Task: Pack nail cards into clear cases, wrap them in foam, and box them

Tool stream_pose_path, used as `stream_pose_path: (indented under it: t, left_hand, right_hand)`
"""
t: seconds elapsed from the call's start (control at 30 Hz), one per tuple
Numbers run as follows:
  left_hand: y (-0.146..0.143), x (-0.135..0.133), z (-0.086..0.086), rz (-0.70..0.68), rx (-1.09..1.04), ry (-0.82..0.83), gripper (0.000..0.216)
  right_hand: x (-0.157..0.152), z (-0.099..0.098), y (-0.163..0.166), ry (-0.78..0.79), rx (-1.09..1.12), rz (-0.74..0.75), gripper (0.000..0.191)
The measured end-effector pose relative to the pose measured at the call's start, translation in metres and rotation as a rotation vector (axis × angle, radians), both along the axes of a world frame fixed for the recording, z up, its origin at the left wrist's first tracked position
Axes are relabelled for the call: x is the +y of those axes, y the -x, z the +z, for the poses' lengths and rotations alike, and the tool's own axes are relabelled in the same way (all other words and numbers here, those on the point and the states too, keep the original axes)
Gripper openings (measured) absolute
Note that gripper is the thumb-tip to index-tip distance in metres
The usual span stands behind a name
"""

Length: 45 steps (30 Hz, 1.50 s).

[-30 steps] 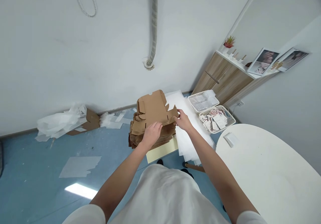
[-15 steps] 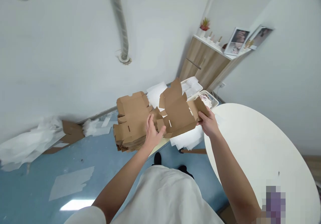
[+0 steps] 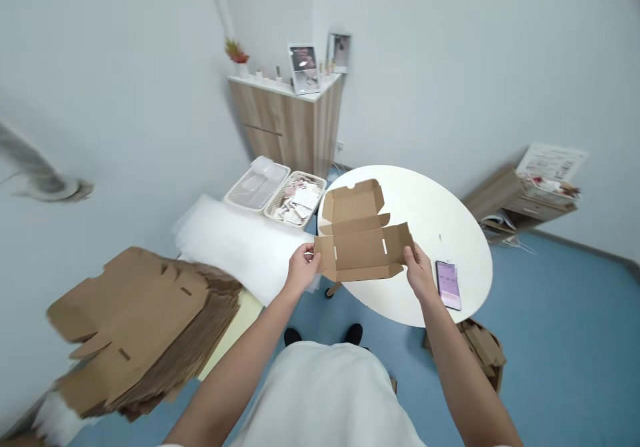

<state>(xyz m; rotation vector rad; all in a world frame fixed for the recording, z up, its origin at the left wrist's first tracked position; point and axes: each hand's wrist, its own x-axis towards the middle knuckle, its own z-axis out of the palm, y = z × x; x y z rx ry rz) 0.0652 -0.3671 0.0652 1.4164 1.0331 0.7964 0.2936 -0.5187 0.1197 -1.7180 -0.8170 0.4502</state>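
An unfolded cardboard box [image 3: 357,243], brown and die-cut with flaps and slots, hangs between my hands above the near left part of the round white table [image 3: 410,200]. My left hand [image 3: 303,267] pinches its left flap between thumb and fingers. Its right flap is gripped by my right hand [image 3: 419,270], thumb on top. To my left lies a thick stack of flat cardboard boxes [image 3: 145,307] of the same kind. White foam sheets [image 3: 235,240] spread out between that stack and the table.
Two white plastic baskets [image 3: 324,183] stand behind the foam sheets, one with clear plastic pieces, one with printed cards. A phone [image 3: 449,285] lies on the table's right side. Below it on the floor is a carton of cardboard pieces [image 3: 483,347]. A wooden cabinet [image 3: 285,123] fills the corner.
My view and body have turned right, away from the stack. The cardboard box has come over the table, and my left hand, open beside it before, now grips its left flap.
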Motion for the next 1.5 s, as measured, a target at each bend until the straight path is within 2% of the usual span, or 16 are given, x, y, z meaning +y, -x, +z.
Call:
stream_pose_path:
  t: [0.1,0.17,0.33,0.43,0.5,0.57,0.7,0.83,0.97,1.03,1.1,1.2,1.3,1.4,1.5]
  left_hand:
    - [-0.044,-0.021,-0.006,-0.08,0.146,-0.14,0.024]
    - [-0.069,-0.035,-0.013,-0.153,0.228,-0.192,0.024]
    - [-0.114,-0.055,-0.031,-0.244,0.388,-0.182,0.025]
    - [-0.132,-0.056,-0.037,-0.264,0.463,-0.183,0.026]
    - [-0.142,-0.054,-0.04,-0.276,0.495,-0.192,0.026]
    - [-0.151,-0.051,-0.042,-0.278,0.515,-0.21,0.027]
    - [-0.171,-0.039,-0.048,-0.259,0.573,-0.24,0.033]
    - [-0.188,-0.022,-0.059,-0.279,0.614,-0.218,0.034]
    - [-0.188,-0.003,-0.067,-0.298,0.57,-0.206,0.037]
    - [-0.181,0.003,-0.067,-0.306,0.557,-0.322,0.043]
    - [-0.172,0.005,-0.066,-0.391,0.57,-0.519,0.05]
    - [-0.161,0.001,-0.065,-0.684,0.593,-0.752,0.051]
    - [-0.161,-0.008,-0.069,-0.905,0.582,-0.804,0.048]
    - [-0.169,-0.016,-0.074,-1.005,0.556,-0.803,0.046]
    - [-0.177,-0.02,-0.077,-1.056,0.599,-0.816,0.033]
  right_hand:
    - [-0.04,-0.022,-0.034,0.19,-0.066,-0.12,0.041]
    - [-0.062,-0.036,-0.052,0.287,-0.068,-0.15,0.042]
    - [-0.094,-0.064,-0.083,0.444,-0.046,-0.052,0.046]
    - [-0.103,-0.075,-0.097,0.53,-0.046,0.027,0.052]
    - [-0.106,-0.079,-0.106,0.6,-0.053,0.012,0.059]
    - [-0.106,-0.082,-0.112,0.666,-0.068,0.003,0.064]
    - [-0.095,-0.086,-0.118,0.734,-0.169,0.059,0.059]
    - [-0.08,-0.094,-0.118,0.794,-0.245,0.027,0.06]
    - [-0.072,-0.106,-0.116,0.889,-0.262,0.027,0.056]
    - [-0.073,-0.112,-0.113,0.909,-0.259,0.037,0.053]
    - [-0.075,-0.116,-0.111,0.894,-0.29,0.009,0.051]
    - [-0.075,-0.117,-0.109,0.886,-0.383,-0.079,0.05]
    - [-0.067,-0.113,-0.114,0.942,-0.444,-0.12,0.048]
    - [-0.049,-0.109,-0.125,0.958,-0.486,-0.103,0.043]
    - [-0.026,-0.107,-0.142,0.967,-0.438,-0.063,0.037]
